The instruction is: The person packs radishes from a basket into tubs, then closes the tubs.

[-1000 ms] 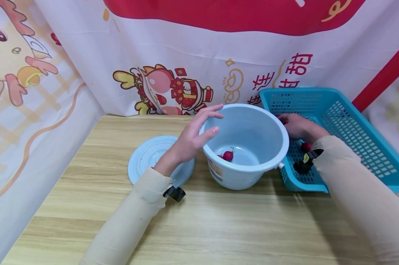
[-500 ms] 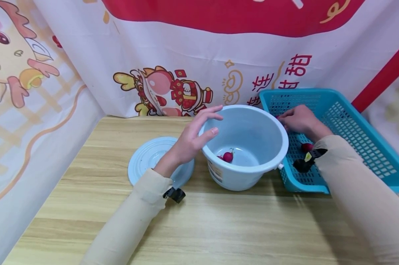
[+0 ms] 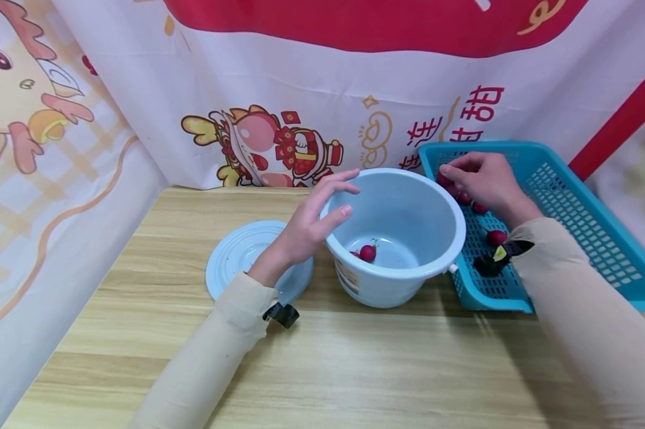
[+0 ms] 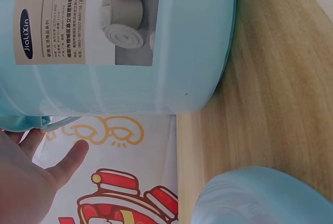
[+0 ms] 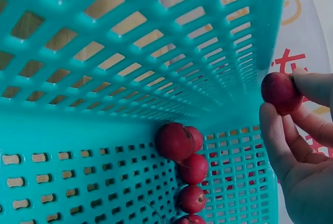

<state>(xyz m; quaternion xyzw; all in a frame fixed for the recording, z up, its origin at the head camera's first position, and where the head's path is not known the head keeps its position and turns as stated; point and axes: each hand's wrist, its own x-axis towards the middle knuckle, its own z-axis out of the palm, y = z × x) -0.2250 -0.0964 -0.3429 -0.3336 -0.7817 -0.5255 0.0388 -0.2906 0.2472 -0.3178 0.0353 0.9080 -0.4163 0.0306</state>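
Printed festive cloth (image 3: 301,77) behind; wood-grain table (image 3: 354,369) below. Light-blue plastic bucket (image 3: 389,292), upright, uncovered; one red radish (image 3: 368,253) at its bottom, apparently a second partly hidden by the near wall. Matching lid (image 3: 231,256), flat, partly beneath the left forearm. Teal perforated basket (image 3: 579,208), beside the bucket; several loose radishes (image 5: 193,168) inside. Left hand (image 3: 306,225): fingers extended, grasping nothing, at the bucket's rim; firm contact cannot be told. Right hand (image 3: 488,179): pinching a single radish (image 5: 281,93) at the basket's far left corner, apart from the others. Step in hand, as judged: transferring radishes singly to the bucket. Next move likely calls for clearing both rims, then gentle release.
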